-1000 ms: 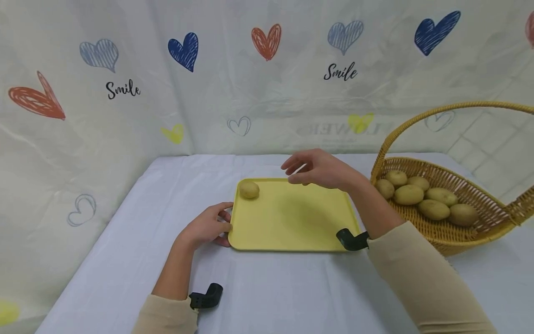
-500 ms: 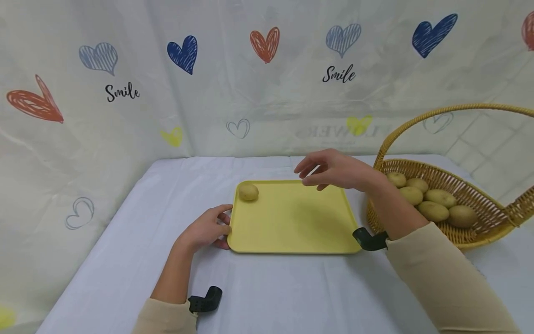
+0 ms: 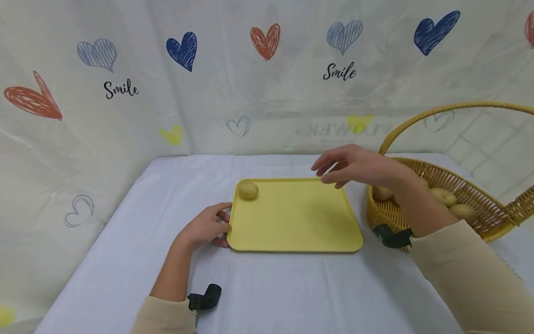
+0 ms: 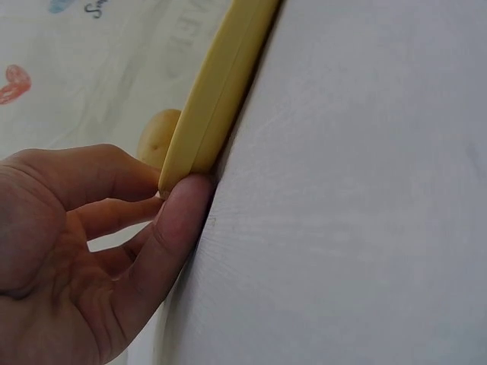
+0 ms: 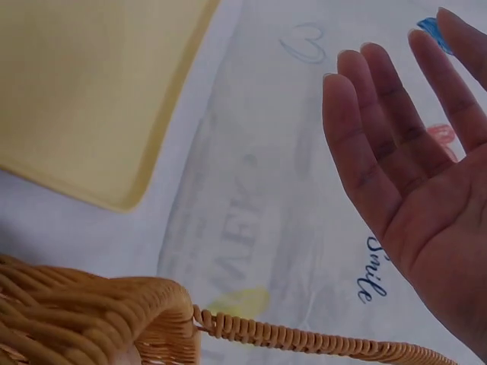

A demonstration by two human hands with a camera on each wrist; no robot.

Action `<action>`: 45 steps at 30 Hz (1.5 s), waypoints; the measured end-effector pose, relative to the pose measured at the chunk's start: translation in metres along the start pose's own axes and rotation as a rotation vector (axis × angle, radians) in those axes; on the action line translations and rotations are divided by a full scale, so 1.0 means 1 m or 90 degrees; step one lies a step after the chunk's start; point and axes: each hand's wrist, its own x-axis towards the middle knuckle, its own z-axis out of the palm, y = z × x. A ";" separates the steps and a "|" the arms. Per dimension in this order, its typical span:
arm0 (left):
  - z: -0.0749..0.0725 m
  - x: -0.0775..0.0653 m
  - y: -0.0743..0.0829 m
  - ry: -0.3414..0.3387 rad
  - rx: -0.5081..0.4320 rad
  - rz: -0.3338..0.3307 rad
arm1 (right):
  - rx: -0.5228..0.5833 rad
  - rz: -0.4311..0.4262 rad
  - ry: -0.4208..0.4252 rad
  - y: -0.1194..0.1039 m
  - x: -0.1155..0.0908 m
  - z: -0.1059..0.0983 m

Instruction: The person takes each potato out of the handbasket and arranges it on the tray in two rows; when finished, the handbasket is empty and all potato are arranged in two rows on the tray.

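Observation:
My left hand (image 3: 207,226) rests against the left edge of a yellow tray (image 3: 292,218), thumb and fingertips touching its side, spaced along the rim. In the left wrist view the thumb (image 4: 183,209) presses the tray's outer wall. One potato (image 3: 248,190) lies in the tray's far left corner. My right hand (image 3: 354,164) is raised over the tray's far right corner, fingers loosely bent and nothing in them. To its right stands a wicker basket (image 3: 494,218) with several potatoes (image 3: 463,212), partly hidden behind the right forearm.
The basket's tall arched handle (image 3: 459,105) rises on the right, above the rim. A white cloth (image 3: 283,292) covers the table. Behind it hangs a pale backdrop (image 3: 233,88) printed with hearts and words.
My right hand has moved right, from above the tray's middle towards the basket, and its forearm now covers more of the potatoes. The left hand, tray and lone potato have stayed put.

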 end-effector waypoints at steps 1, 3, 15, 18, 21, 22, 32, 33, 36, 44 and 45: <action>0.000 0.000 0.000 0.001 0.000 -0.001 | 0.000 0.002 -0.002 0.000 -0.001 -0.002; 0.000 0.000 0.000 0.001 0.000 -0.001 | -0.001 0.009 -0.006 0.001 -0.004 -0.006; 0.001 0.000 -0.002 -0.002 -0.006 0.003 | -0.015 0.031 -0.028 0.010 -0.020 -0.028; 0.001 0.001 -0.002 0.000 -0.007 0.002 | -0.018 0.042 -0.032 0.011 -0.024 -0.033; 0.001 0.001 -0.001 0.000 -0.007 0.002 | -0.029 0.052 -0.035 0.014 -0.028 -0.037; 0.001 0.001 -0.001 0.000 -0.007 0.002 | -0.034 0.057 -0.037 0.015 -0.029 -0.039; -0.001 0.000 -0.002 -0.005 -0.006 0.003 | -0.047 0.117 -0.058 0.032 -0.036 -0.048; -0.001 0.000 -0.002 -0.005 -0.007 0.003 | -0.046 0.120 -0.060 0.033 -0.037 -0.049; -0.001 0.000 -0.003 -0.004 -0.008 0.002 | -0.029 0.139 -0.068 0.036 -0.040 -0.053; 0.000 0.000 -0.002 0.001 -0.005 0.001 | -0.047 0.165 -0.103 0.045 -0.048 -0.061; 0.000 0.000 -0.001 0.001 -0.005 0.002 | -0.049 0.168 -0.104 0.047 -0.049 -0.062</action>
